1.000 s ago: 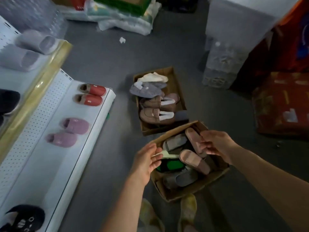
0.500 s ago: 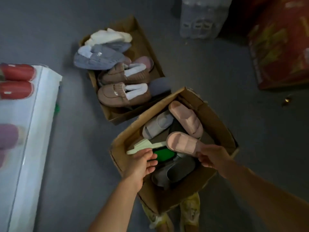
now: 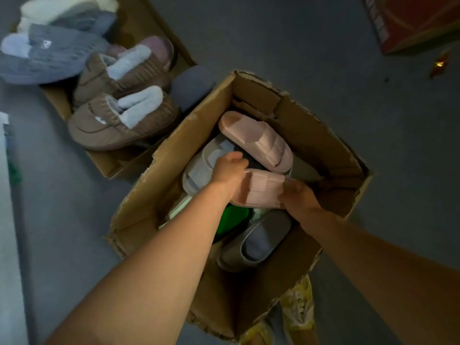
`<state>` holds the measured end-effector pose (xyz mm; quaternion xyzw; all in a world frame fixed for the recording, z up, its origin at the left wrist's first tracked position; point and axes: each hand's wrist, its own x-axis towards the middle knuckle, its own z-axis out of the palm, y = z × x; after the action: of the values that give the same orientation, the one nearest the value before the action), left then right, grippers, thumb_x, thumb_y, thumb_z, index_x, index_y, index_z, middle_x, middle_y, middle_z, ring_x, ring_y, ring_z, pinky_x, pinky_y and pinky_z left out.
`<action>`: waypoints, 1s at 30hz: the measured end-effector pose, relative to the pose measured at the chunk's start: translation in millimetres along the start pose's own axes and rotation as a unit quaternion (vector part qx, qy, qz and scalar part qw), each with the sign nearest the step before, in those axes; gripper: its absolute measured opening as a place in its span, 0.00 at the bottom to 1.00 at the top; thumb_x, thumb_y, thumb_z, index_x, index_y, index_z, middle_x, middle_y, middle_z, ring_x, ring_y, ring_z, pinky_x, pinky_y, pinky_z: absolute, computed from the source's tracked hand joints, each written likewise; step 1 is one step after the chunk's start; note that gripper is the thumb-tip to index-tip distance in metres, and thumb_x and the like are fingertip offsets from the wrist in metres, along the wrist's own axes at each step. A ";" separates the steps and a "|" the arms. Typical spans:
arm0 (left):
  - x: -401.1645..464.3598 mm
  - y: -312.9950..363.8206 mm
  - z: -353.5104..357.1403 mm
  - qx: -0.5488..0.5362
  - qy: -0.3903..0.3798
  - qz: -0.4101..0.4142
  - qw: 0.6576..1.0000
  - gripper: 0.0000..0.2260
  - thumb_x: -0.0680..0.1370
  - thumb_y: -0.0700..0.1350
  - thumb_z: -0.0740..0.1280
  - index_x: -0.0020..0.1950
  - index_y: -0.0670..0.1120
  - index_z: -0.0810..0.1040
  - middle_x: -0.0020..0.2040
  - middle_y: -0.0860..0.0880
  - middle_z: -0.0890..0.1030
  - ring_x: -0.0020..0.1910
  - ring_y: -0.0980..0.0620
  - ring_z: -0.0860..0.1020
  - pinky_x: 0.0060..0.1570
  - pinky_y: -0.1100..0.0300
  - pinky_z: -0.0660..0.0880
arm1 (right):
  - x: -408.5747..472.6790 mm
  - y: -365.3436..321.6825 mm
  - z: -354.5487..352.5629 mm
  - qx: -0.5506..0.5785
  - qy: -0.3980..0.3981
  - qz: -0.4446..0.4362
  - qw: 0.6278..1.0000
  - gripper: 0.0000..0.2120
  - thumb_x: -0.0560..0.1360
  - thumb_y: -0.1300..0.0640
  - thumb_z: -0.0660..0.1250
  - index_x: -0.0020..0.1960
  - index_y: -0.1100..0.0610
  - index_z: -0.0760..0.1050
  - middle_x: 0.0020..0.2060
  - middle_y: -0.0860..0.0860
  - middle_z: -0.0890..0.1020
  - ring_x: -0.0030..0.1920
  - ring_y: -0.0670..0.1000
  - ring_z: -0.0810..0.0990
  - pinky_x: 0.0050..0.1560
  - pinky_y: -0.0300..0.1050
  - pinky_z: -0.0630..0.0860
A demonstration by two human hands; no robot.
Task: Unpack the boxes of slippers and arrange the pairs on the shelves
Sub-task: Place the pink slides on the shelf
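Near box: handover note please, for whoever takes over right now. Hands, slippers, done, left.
Left hand: grips one end of the near pink slide.
Right hand: grips its other end. The slide sits at the top of the near box, not clearly lifted out.
Also in that box: second pink slide, light grey slide, dark grey slide, something green.
Far box: brown, grey and white fleece slippers, untouched.
Done: none visible here; the shelves are barely in view.
Left: take out both pink slides, shelve as a pair, then the rest.
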<state>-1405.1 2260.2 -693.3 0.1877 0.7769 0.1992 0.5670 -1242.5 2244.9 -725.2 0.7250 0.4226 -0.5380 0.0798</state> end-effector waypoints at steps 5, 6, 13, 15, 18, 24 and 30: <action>36.3 21.6 40.7 0.267 -0.031 0.115 0.956 0.20 0.83 0.39 0.57 0.75 0.42 0.66 0.75 0.41 0.67 0.73 0.43 0.65 0.72 0.55 0.61 | 15.0 13.6 11.3 0.077 0.025 0.026 0.996 0.25 0.75 0.62 0.65 0.71 0.62 0.67 0.64 0.58 0.75 0.64 0.59 0.73 0.65 0.49 0.71; 41.6 23.3 45.6 0.288 -0.030 0.121 0.949 0.21 0.83 0.39 0.56 0.77 0.42 0.63 0.76 0.41 0.64 0.75 0.43 0.62 0.74 0.55 0.58 | 16.3 16.0 13.2 0.084 0.023 0.041 0.995 0.24 0.75 0.62 0.66 0.70 0.63 0.69 0.63 0.59 0.76 0.63 0.59 0.74 0.61 0.45 0.71; 65.7 10.0 50.0 0.391 0.024 0.125 0.912 0.22 0.81 0.47 0.63 0.76 0.51 0.66 0.71 0.42 0.67 0.68 0.39 0.68 0.69 0.50 0.66 | 22.8 24.9 29.5 0.132 0.015 0.056 0.990 0.18 0.74 0.65 0.66 0.64 0.64 0.73 0.57 0.60 0.78 0.60 0.59 0.76 0.52 0.43 0.72; 64.2 6.3 46.8 0.420 0.060 0.114 0.898 0.18 0.80 0.52 0.66 0.70 0.51 0.74 0.66 0.42 0.71 0.62 0.39 0.71 0.64 0.50 0.67 | 20.8 24.6 31.0 0.142 0.010 0.065 0.988 0.18 0.76 0.65 0.64 0.65 0.65 0.71 0.57 0.60 0.77 0.57 0.57 0.75 0.47 0.38 0.71; 60.6 -0.2 41.9 0.403 0.108 0.165 0.894 0.09 0.78 0.55 0.68 0.52 0.52 0.80 0.52 0.46 0.80 0.53 0.42 0.76 0.56 0.50 0.69 | 18.8 25.3 32.7 0.130 0.005 0.052 0.990 0.17 0.73 0.62 0.65 0.61 0.62 0.73 0.55 0.59 0.79 0.51 0.56 0.76 0.49 0.45 0.74; 30.5 -17.8 18.2 0.089 0.115 0.185 0.972 0.11 0.77 0.46 0.70 0.37 0.44 0.75 0.32 0.51 0.76 0.36 0.49 0.75 0.44 0.56 0.74 | 11.9 17.2 17.7 0.111 0.049 0.024 0.992 0.16 0.75 0.62 0.64 0.61 0.64 0.74 0.56 0.61 0.79 0.58 0.61 0.77 0.58 0.52 0.75; -14.5 -45.3 -5.8 -0.152 0.192 0.027 0.969 0.12 0.78 0.49 0.70 0.37 0.47 0.75 0.38 0.52 0.79 0.40 0.54 0.76 0.53 0.54 0.76 | 12.1 14.9 17.1 0.091 0.035 0.039 0.994 0.21 0.75 0.65 0.67 0.66 0.67 0.72 0.62 0.62 0.77 0.62 0.61 0.75 0.60 0.47 0.72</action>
<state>-1409.5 2213.6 -703.7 0.0780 0.8266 0.3627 0.4232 -1243.4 2232.2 -747.5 0.7639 0.3455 -0.5447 0.0196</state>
